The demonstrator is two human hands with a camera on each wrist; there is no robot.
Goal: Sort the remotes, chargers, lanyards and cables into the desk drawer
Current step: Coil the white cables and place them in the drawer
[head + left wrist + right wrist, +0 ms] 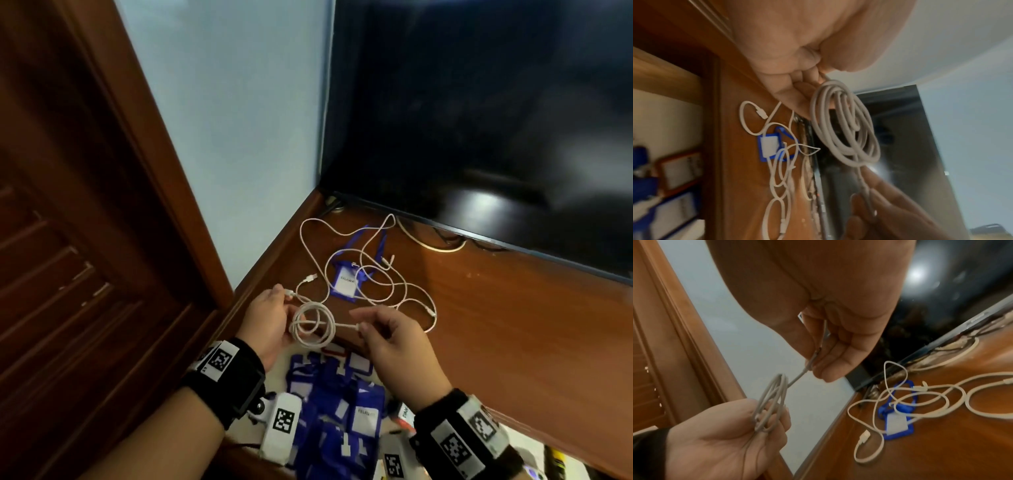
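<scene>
My left hand (270, 318) grips a white cable wound into a coil (312, 325) above the desk's near left corner. The coil (846, 128) hangs from its curled fingers, and it also shows edge-on as a coil (770, 402) in the right wrist view. My right hand (387, 337) pinches the cable's free end between thumb and fingers (826, 353), just right of the coil. Loose white cables (370, 274) lie tangled over a blue lanyard with a badge holder (346, 281) on the wooden desk (496, 325). Below my hands the open drawer (342, 421) holds several blue lanyards.
A dark TV screen (479, 120) stands at the back of the desk with a cream cord (442, 248) under its edge. A brown wooden door (68, 240) is on the left. The drawer also holds an orange-framed box (680, 170).
</scene>
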